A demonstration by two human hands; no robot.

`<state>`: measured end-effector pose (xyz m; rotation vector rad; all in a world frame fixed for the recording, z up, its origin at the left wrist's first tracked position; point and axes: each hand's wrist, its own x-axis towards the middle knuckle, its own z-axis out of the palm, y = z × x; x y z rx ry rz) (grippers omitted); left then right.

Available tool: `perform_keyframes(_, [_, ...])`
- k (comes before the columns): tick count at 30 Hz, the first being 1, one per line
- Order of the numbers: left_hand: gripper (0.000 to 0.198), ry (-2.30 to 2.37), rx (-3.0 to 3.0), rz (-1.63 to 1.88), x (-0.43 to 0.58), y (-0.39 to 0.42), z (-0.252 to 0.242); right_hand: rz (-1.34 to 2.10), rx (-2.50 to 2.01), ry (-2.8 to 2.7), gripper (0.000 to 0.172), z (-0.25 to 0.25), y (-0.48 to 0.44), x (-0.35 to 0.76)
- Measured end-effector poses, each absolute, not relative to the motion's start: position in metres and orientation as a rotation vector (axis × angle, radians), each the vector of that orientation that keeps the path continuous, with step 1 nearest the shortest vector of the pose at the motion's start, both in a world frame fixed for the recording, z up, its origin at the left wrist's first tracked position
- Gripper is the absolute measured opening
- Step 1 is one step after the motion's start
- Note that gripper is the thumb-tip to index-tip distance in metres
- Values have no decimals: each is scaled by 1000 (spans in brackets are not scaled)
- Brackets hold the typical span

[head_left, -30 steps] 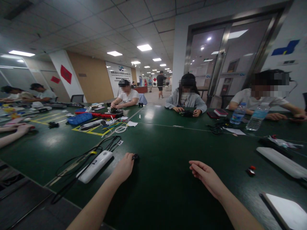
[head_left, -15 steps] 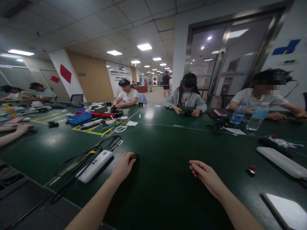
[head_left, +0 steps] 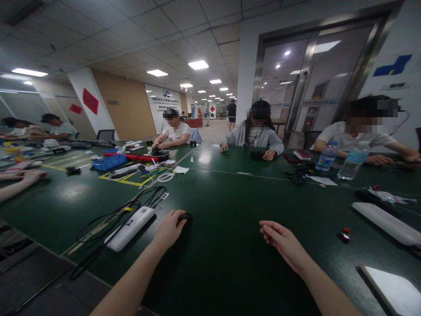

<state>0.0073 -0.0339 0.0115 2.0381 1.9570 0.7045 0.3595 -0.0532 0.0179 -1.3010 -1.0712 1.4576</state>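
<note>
My left hand (head_left: 169,230) rests on the dark green table (head_left: 223,202) with its fingers pinched round a small black object (head_left: 184,216). Just left of it lies a white power strip (head_left: 130,228) marked "2", with black cables (head_left: 108,219) looping from it. My right hand (head_left: 283,243) hovers low over the table to the right. Its fingers are held together and slightly curled, and nothing is in them. A small red and black piece (head_left: 344,234) lies further right.
Several other people sit around the table, one opposite with a black item (head_left: 257,155) by a hand. Two water bottles (head_left: 351,160) stand far right. A long white strip (head_left: 384,221) and a white sheet (head_left: 393,292) lie at right. A blue tray (head_left: 109,162) and tools lie at left.
My left hand has drawn slightly nearer with the small black object still pinched. My right hand has stayed put. The person opposite has moved one hand away to the left.
</note>
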Motion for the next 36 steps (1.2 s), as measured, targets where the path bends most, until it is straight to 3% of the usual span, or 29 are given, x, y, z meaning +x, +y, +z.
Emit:
perform_keyframes(21, [28, 1870, 2146, 679, 3, -34, 7, 1465, -1273, -1090, 31, 15, -53, 362])
perform_keyframes(27, [45, 1822, 2085, 712, -3, -33, 6, 1460, -1299, -1085, 32, 17, -52, 362])
perform_keyframes(31, [34, 1812, 2038, 742, -10, -27, 2, 1460, -1310, -1071, 32, 19, -53, 359])
perform_keyframes(36, [34, 1809, 2011, 809, -15, -20, -4, 1457, -1298, -1066, 31, 19, -52, 357])
